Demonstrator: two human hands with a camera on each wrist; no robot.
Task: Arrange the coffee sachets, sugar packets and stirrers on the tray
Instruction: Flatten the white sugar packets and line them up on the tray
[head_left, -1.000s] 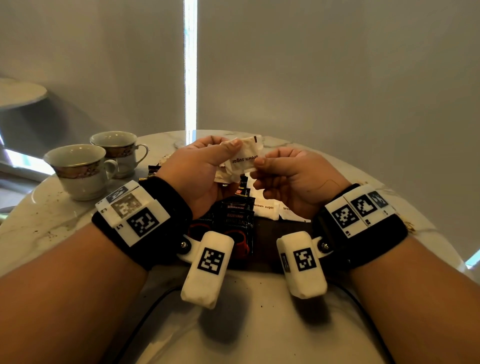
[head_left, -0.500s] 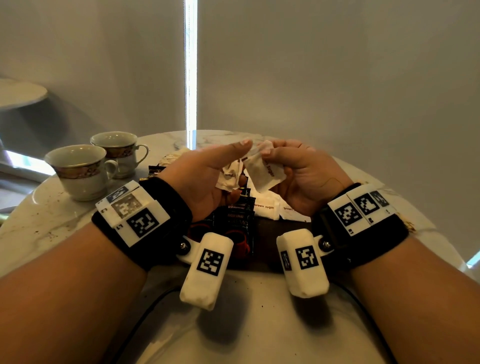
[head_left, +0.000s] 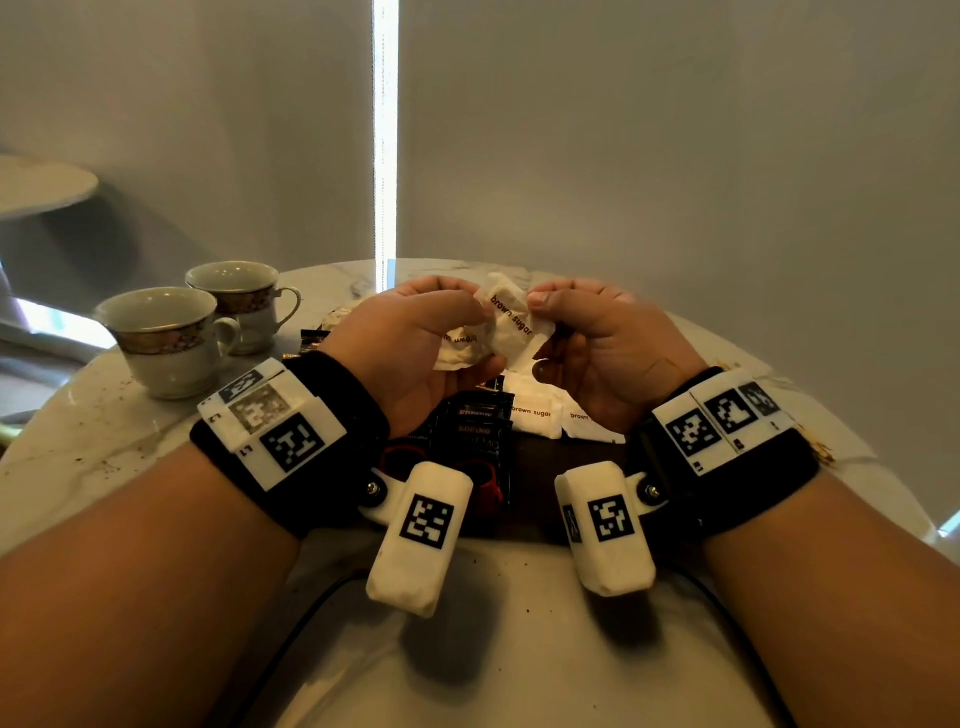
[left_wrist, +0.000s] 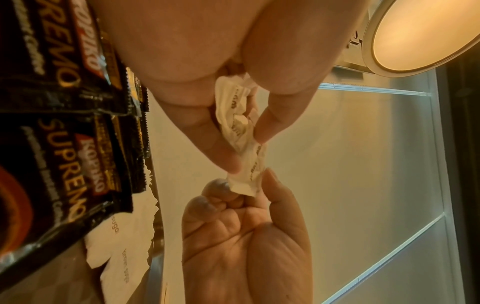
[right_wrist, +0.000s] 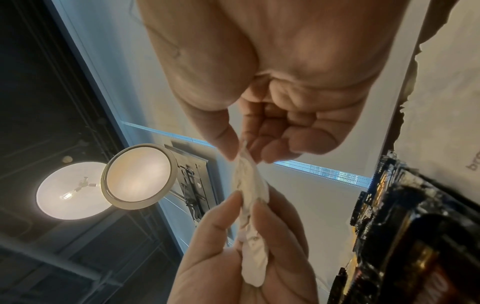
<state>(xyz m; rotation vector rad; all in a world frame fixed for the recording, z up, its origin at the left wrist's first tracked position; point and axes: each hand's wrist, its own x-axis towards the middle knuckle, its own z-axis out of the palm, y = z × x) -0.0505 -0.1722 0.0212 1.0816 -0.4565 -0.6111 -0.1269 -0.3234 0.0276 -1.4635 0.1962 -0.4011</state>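
Held up above the round white marble worktop (head_left: 104, 447): a small bunch of crumpled white paper brown-sugar packets (head_left: 506, 327), lifted clear of the dark tray (head_left: 535, 467) beneath; left hand (head_left: 415, 343) curled round the bunch, thumb and fingers pinching its left part, seen also from the left wrist (left_wrist: 239, 115); right hand (head_left: 597, 343) pinching the right edge of the front packet between thumb and forefinger, remaining fingers folded toward the palm; from the right wrist, the same white wad (right_wrist: 250, 205) stretched between both sets of fingertips.

On the tray, below and between the wrists: black glossy coffee sachets with red and gold print (head_left: 475, 436), overlapping one another at the left; just right of them, flat white brown-sugar packets (head_left: 537, 413) lying side by side, partly hidden by the right hand.

Far left on the worktop: two cream porcelain teacups with gold-brown patterned bands (head_left: 166, 338), upright, handles to the right, the nearer one larger in view; near them, behind the left wrist, a further dark sachet (head_left: 311, 338) partly hidden; pale wrapped item (head_left: 340, 314) beyond it, too obscured to name.

Black wrist straps with white marker blocks (head_left: 275, 421) on both forearms; dark cable (head_left: 291, 639) trailing over the near edge.
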